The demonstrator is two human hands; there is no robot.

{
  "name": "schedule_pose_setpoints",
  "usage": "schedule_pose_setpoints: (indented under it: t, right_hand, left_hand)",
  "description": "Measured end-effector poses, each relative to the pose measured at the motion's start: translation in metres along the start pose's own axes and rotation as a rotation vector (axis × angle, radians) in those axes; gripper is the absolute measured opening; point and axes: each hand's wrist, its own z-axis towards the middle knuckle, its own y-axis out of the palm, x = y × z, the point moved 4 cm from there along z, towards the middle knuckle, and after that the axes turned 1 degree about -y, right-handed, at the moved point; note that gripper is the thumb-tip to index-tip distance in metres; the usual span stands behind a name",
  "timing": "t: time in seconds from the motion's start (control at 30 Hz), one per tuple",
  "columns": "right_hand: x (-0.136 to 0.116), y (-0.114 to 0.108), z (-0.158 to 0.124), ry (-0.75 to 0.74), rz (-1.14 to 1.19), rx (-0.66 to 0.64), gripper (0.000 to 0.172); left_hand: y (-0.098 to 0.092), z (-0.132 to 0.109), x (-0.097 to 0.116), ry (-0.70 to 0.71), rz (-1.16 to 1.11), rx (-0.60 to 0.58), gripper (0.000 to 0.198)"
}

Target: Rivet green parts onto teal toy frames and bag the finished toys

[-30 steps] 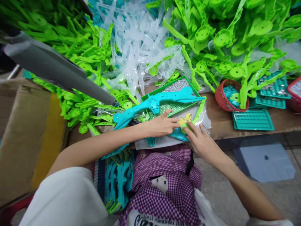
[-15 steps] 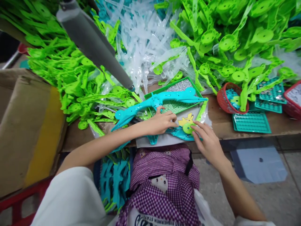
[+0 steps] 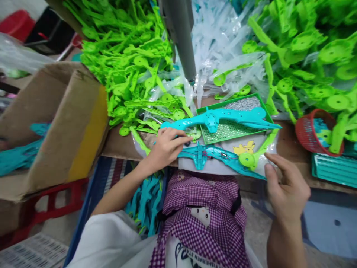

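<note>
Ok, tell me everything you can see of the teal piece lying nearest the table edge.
The teal piece is a long, curved, open plastic shell, lying flat on a white sheet at the table edge. A hub sits mid-length and thin wires run inside. The left hand rests at one end, a green disc sits near the other, and the right hand hovers apart, open.

- The teal piece (image 3: 212, 154) is hidden in part under the left hand (image 3: 167, 147).
- The grey tool (image 3: 181, 41) is cut off at the top.
- The teal tray (image 3: 333, 169) is cut off at the right.
</note>
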Motion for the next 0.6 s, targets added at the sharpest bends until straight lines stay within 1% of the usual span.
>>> schedule_pose_setpoints:
  t: [0.1,0.17,0.2,0.23,0.27,0.33,0.37,0.4,0.47,0.53,0.6]
  right_hand:
    - [-0.046,0.013,0.024,0.072,0.164,0.082,0.017]
    - [-0.076,0.029,0.042,0.063,0.292,0.093,0.011]
    - [-0.089,0.040,0.048,0.034,0.341,0.061,0.009]
    - [-0.098,0.052,0.053,-0.004,0.375,-0.005,0.008]
    - [-0.104,0.067,0.053,-0.047,0.389,-0.102,0.007]
    - [-0.106,0.101,0.043,-0.130,0.347,-0.342,0.010]
    - [-0.105,0.119,0.033,-0.169,0.298,-0.453,0.012]
    - [-0.103,0.137,0.021,-0.211,0.233,-0.537,0.014]
    - [-0.103,0.170,-0.004,-0.308,0.113,-0.651,0.018]
    - [-0.110,0.199,-0.024,-0.410,-0.003,-0.713,0.022]
    - [-0.121,0.222,-0.037,-0.465,-0.113,-0.758,0.023]
  left_hand:
    - [-0.019,-0.027,-0.022,-0.150,0.040,0.087,0.026]
    - [-0.025,-0.044,-0.033,-0.208,0.076,0.111,0.026]
    - [-0.026,-0.053,-0.037,-0.230,0.096,0.116,0.026]
    - [-0.027,-0.063,-0.041,-0.255,0.113,0.121,0.027]
    - [-0.028,-0.073,-0.044,-0.285,0.126,0.130,0.027]
    - [-0.029,-0.092,-0.051,-0.356,0.131,0.161,0.025]
    - [-0.028,-0.101,-0.054,-0.390,0.118,0.174,0.024]
    - [-0.027,-0.109,-0.056,-0.418,0.095,0.182,0.023]
    - [-0.020,-0.119,-0.061,-0.451,0.037,0.174,0.022]
    - [-0.010,-0.123,-0.067,-0.467,-0.017,0.146,0.023]
    - [0.000,-0.124,-0.072,-0.491,-0.061,0.117,0.026]
